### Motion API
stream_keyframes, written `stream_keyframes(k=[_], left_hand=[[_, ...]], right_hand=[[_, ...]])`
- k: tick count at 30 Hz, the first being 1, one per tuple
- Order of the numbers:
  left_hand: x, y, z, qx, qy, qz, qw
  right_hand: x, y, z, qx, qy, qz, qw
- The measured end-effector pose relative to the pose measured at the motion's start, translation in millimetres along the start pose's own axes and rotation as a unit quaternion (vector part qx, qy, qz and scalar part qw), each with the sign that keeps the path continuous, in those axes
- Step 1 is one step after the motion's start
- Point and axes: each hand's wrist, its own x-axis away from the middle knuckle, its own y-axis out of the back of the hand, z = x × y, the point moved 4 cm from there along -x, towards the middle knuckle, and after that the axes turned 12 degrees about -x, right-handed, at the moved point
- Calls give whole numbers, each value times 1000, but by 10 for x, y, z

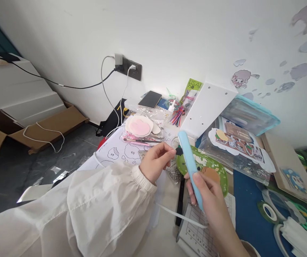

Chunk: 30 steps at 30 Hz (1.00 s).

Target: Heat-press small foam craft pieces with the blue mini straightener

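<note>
My left hand (157, 160) is closed in a pinch, thumb against forefinger, on a small black piece (179, 152) that looks like felt or cloth. Wrapped around a slim light-blue corded stick (189, 160), shaped like a mini hair straightener, is my right hand (207, 189). The stick stands tilted, its upper end close to the black piece; I cannot tell whether they touch. Behind and below it lies a green tray (224, 184) with white, black and brown cut pieces, partly hidden by the stick and my right hand. A white cord (181, 215) runs towards the stick's lower end.
Pink and white cut shapes (139, 126) lie on plastic bags beyond my left hand. A white box (209, 107) stands against the wall. At right are a clear bag (231, 157), green tape (268, 211) and a blue mat (246, 207). Cables hang from the wall socket (135, 69).
</note>
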Motion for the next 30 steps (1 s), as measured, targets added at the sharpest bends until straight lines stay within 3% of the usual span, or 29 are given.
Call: stream_keyframes(k=[5, 8, 11, 18, 22, 25, 30], left_hand=[[29, -25, -1, -24, -3, 3, 1000], [24, 43, -26, -75, -26, -51, 996], [11, 95, -27, -61, -32, -90, 994], [16, 51, -65, -96, -42, -31, 994], [37, 51, -93, -125, -50, -34, 990], [40, 49, -73, -90, -41, -40, 994], [36, 33, -80, -114, -50, -17, 992]], right_hand=[[8, 3, -23, 13, -15, -9, 1000], [2, 28, -9, 8, 7, -22, 1000], [-8, 39, 4, 5, 18, -27, 999], [-3, 23, 11, 5, 9, -16, 1000], [10, 20, 13, 0, -1, -15, 1000], [23, 17, 22, 1, -4, -14, 1000], [25, 10, 27, 8, -5, -12, 1000]])
